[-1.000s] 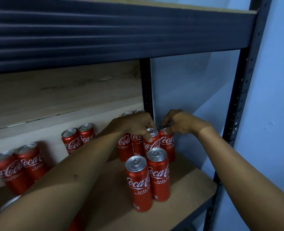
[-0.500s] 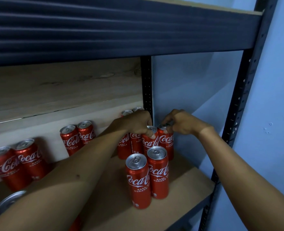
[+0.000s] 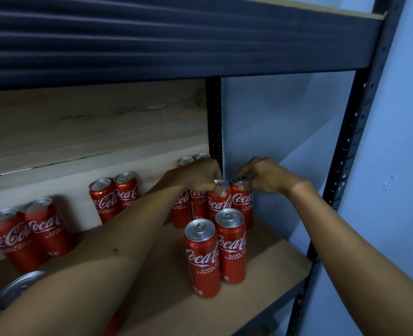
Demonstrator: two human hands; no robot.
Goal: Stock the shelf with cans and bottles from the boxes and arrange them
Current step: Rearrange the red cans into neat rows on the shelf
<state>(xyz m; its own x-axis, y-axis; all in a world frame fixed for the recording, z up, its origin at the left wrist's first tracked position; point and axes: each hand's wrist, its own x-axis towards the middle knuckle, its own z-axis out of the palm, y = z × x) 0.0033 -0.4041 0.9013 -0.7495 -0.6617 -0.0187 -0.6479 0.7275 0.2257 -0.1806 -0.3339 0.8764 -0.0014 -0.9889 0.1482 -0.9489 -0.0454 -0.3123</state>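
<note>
1. The two gripped cans, left can (image 3: 219, 202) and right can (image 3: 242, 202), stood side by side on the shelf board (image 3: 268, 258), near the rear right post.
2. Slim, smooth metal walls were judged slippery and dentable; full weight appeared likely. The top rim suited gripping.
3. The left hand (image 3: 200, 175) pinched the left can's rim.
4. The right hand (image 3: 263, 175) pinched the right can's rim, both forearms extended forward.

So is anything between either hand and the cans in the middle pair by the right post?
Nothing visible. The left hand already grips the top of the left can, and the right hand pinches the rim of the right can. The front two cans stand nearer, below both arms.
</note>
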